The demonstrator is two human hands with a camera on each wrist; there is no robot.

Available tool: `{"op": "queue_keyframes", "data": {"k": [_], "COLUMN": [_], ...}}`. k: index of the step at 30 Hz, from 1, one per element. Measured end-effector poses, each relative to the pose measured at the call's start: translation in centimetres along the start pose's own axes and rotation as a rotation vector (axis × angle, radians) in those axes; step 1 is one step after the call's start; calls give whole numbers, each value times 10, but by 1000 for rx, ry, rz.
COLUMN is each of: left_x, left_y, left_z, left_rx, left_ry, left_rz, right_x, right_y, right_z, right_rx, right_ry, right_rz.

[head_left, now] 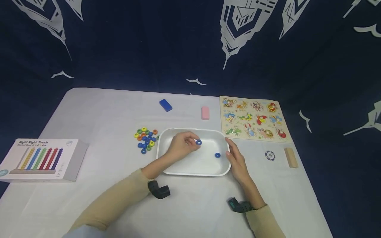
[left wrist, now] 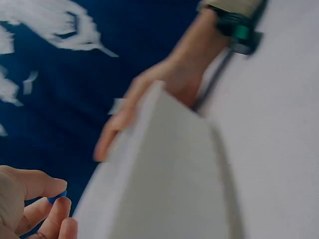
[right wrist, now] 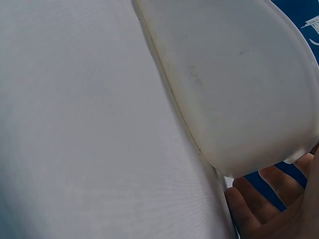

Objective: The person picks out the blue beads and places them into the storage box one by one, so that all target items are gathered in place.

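Note:
My left hand (head_left: 184, 145) is over the white tray (head_left: 190, 170), pinching a blue bead (head_left: 198, 142) between thumb and fingertips. In the left wrist view the same bead (left wrist: 58, 196) shows at the fingertips. A second blue bead (head_left: 217, 155) lies inside the tray, toward its right end. My right hand (head_left: 238, 162) rests against the tray's right end, fingers extended along the outer wall. The right wrist view shows those fingers (right wrist: 279, 186) beside the tray's rounded end. Left of the tray lies a group of blue, yellow, green and orange beads (head_left: 144, 145).
Behind the tray lie a blue block (head_left: 165, 105) and a pink block (head_left: 205, 113). An insect picture board (head_left: 253, 119) is at the back right, with a poker chip (head_left: 270, 155) and a wooden block (head_left: 291, 157) nearer. A toy box (head_left: 41, 160) stands at the left.

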State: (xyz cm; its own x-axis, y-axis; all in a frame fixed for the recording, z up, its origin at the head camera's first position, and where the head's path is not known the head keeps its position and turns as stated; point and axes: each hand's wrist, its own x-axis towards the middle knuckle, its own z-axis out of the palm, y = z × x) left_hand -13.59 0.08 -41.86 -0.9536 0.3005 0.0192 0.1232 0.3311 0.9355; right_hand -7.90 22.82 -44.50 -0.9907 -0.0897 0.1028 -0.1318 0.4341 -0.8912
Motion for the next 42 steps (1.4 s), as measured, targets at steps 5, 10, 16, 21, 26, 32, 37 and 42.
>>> {"op": "queue_keyframes", "data": {"k": [5, 10, 16, 21, 26, 32, 37, 42], "left_x": [22, 30, 33, 34, 32, 14, -21, -54], "left_y": [-14, -19, -20, -21, -15, 3, 11, -7], "left_z": [39, 55, 62, 63, 58, 31, -11, -63], "left_rx": [108, 235, 328, 360, 315, 190, 43, -33], "left_ry": [-87, -137, -155, -250, -290, -184, 31, 280], "left_rz": [-92, -117, -80, -27, 12, 115, 267, 235], "right_x": [4, 4, 1, 5, 5, 2, 0, 4], "right_y": [21, 22, 0, 21, 31, 15, 0, 17], "right_z": [4, 4, -1, 0, 1, 3, 0, 0], "right_rx": [-27, -5, -26, -10, -14, -12, -11, -4], "right_ry": [3, 8, 8, 12, 14, 3, 5, 5], "right_rz": [6, 0, 15, 17, -11, 2, -7, 2]}}
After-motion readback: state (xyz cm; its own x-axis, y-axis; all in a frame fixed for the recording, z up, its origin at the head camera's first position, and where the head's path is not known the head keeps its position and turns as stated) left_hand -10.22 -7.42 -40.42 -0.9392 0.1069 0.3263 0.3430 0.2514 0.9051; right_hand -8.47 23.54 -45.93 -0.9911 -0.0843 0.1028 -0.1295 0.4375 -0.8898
